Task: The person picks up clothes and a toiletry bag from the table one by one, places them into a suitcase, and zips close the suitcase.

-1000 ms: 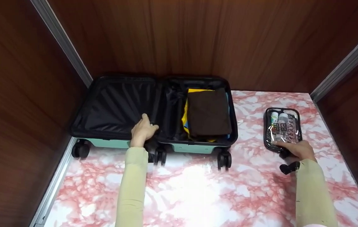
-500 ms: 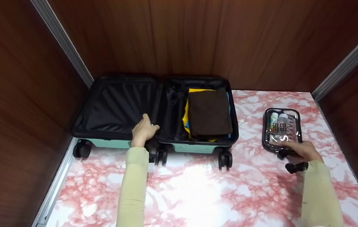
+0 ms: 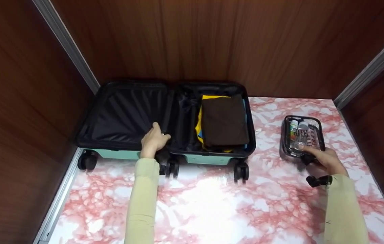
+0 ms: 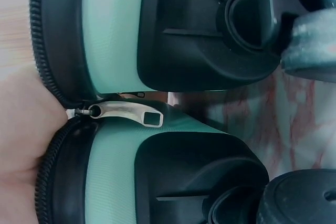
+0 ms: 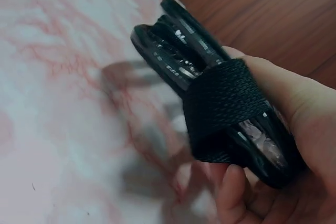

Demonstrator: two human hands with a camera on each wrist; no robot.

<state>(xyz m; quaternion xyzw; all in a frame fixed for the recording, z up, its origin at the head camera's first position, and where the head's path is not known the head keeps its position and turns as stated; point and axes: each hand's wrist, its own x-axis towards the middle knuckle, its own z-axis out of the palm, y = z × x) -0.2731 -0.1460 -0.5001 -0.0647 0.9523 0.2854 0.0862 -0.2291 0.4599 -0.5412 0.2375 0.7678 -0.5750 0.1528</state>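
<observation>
A mint-green suitcase lies opened flat, its black-lined halves side by side. On its near edge at the middle seam rests my left hand; in the left wrist view the palm lies by the zipper and a metal zipper pull. My right hand grips the near end of a clear, black-edged toiletry bag with small bottles inside, thumb on top. The right wrist view shows the bag raised off the surface, its black strap facing the camera. The fingers beneath it are partly hidden.
Folded dark brown cloth sits in the suitcase's right half, over yellow cloth and a blue edge. Black wheels stick out toward me. Wood-grain panels bound the pink-and-white marbled surface.
My right hand has shifted slightly right and taken a grip on the toiletry bag, whose near end has lifted. The left hand and suitcase have stayed put.
</observation>
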